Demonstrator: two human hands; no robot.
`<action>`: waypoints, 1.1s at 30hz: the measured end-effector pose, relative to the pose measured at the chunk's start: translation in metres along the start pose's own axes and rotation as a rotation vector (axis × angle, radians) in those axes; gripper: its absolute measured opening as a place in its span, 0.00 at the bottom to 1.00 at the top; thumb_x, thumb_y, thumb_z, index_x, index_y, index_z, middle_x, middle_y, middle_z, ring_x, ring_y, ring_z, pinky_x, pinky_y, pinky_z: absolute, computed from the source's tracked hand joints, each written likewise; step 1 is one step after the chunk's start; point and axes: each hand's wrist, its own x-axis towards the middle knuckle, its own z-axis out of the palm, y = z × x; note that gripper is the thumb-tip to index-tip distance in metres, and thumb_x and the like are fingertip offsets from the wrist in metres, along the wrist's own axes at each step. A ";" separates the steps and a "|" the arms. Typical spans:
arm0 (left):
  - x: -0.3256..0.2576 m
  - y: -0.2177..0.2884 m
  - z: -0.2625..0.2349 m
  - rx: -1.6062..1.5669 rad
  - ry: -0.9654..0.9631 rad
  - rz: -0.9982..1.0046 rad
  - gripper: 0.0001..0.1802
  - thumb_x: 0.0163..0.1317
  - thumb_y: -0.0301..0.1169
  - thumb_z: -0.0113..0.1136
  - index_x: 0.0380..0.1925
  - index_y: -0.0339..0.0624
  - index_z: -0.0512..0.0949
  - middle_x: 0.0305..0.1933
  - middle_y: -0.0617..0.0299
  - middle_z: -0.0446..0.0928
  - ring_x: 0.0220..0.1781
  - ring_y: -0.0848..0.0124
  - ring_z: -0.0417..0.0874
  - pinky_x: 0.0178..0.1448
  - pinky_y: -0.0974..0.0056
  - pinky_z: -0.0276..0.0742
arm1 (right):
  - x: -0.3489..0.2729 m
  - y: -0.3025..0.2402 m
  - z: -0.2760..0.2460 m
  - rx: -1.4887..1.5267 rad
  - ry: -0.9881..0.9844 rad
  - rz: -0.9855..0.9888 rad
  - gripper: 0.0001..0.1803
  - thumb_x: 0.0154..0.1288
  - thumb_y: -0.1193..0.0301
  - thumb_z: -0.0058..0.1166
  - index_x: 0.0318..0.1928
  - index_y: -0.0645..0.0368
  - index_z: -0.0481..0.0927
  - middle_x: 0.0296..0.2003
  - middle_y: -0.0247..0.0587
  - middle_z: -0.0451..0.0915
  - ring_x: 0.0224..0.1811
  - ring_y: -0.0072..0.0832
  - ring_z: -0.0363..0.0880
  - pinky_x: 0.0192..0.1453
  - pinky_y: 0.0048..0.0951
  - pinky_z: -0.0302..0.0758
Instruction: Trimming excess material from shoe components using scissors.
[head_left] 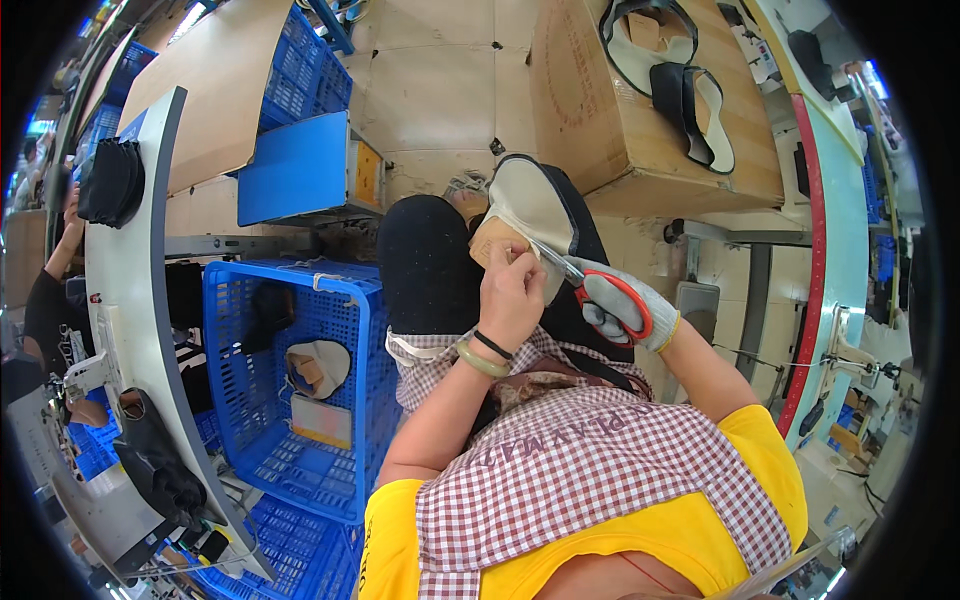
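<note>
On my lap lies a shoe upper with a cream lining, a dark edge and a tan piece at its near end. My bare left hand pinches that tan end, its fingers closed on the material. In a grey-white glove, my right hand grips scissors with red handles. The blades point up and left and lie against the upper, close to my left fingertips. Whether material sits between the blades cannot be made out.
A blue plastic basket on my left holds another cream shoe upper. Two dark-edged uppers rest on the cardboard box ahead right. Workbenches flank me, the left one carrying stacked black pieces. A person's arm shows at far left.
</note>
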 end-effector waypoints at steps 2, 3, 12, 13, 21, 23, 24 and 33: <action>-0.001 0.000 0.001 0.013 0.003 0.013 0.03 0.51 0.21 0.61 0.26 0.37 0.76 0.43 0.50 0.71 0.33 0.60 0.78 0.37 0.63 0.74 | 0.000 -0.003 0.003 0.022 0.010 0.010 0.29 0.70 0.57 0.47 0.69 0.46 0.59 0.23 0.26 0.73 0.14 0.11 0.63 0.15 0.13 0.61; -0.002 -0.001 0.001 0.035 0.005 0.025 0.03 0.51 0.21 0.60 0.26 0.37 0.75 0.43 0.50 0.71 0.34 0.59 0.78 0.38 0.62 0.74 | 0.000 -0.006 0.006 0.002 0.011 0.005 0.29 0.70 0.57 0.46 0.69 0.46 0.59 0.23 0.27 0.73 0.14 0.11 0.63 0.15 0.14 0.61; -0.008 -0.001 0.002 0.018 0.021 0.142 0.06 0.46 0.19 0.59 0.26 0.34 0.75 0.49 0.42 0.68 0.47 0.46 0.73 0.49 0.51 0.71 | 0.004 -0.019 0.030 -0.054 0.080 0.050 0.28 0.71 0.55 0.45 0.68 0.43 0.60 0.23 0.27 0.70 0.13 0.13 0.61 0.14 0.15 0.59; -0.009 -0.002 0.002 0.010 0.025 0.142 0.06 0.46 0.19 0.59 0.26 0.34 0.75 0.49 0.42 0.68 0.47 0.46 0.73 0.49 0.51 0.71 | 0.005 -0.021 0.032 -0.060 0.102 0.066 0.28 0.71 0.55 0.45 0.68 0.43 0.60 0.23 0.27 0.70 0.13 0.13 0.62 0.14 0.15 0.59; -0.017 0.000 -0.001 0.057 -0.039 0.213 0.05 0.46 0.19 0.59 0.26 0.34 0.76 0.56 0.37 0.65 0.53 0.40 0.70 0.56 0.49 0.69 | 0.013 -0.018 0.037 -0.019 0.195 0.071 0.23 0.70 0.53 0.47 0.61 0.45 0.67 0.23 0.27 0.71 0.14 0.13 0.62 0.15 0.15 0.60; -0.020 -0.004 0.000 0.053 -0.007 0.234 0.04 0.46 0.20 0.59 0.25 0.35 0.76 0.58 0.38 0.65 0.51 0.44 0.72 0.54 0.51 0.71 | 0.014 -0.016 0.038 0.017 0.225 0.072 0.22 0.69 0.52 0.48 0.59 0.46 0.68 0.24 0.28 0.72 0.14 0.13 0.62 0.15 0.15 0.60; -0.019 -0.004 0.000 0.057 0.021 0.250 0.04 0.47 0.21 0.60 0.25 0.37 0.76 0.59 0.40 0.65 0.49 0.47 0.74 0.53 0.53 0.72 | 0.013 -0.016 0.040 0.026 0.199 0.046 0.21 0.69 0.52 0.49 0.55 0.47 0.69 0.24 0.28 0.73 0.14 0.14 0.63 0.15 0.15 0.60; -0.019 -0.013 -0.005 0.000 -0.011 0.299 0.04 0.46 0.22 0.61 0.23 0.36 0.76 0.57 0.42 0.67 0.49 0.47 0.74 0.53 0.53 0.72 | 0.027 -0.021 0.029 0.081 0.198 0.121 0.18 0.67 0.50 0.51 0.42 0.50 0.73 0.23 0.30 0.74 0.13 0.15 0.64 0.13 0.16 0.60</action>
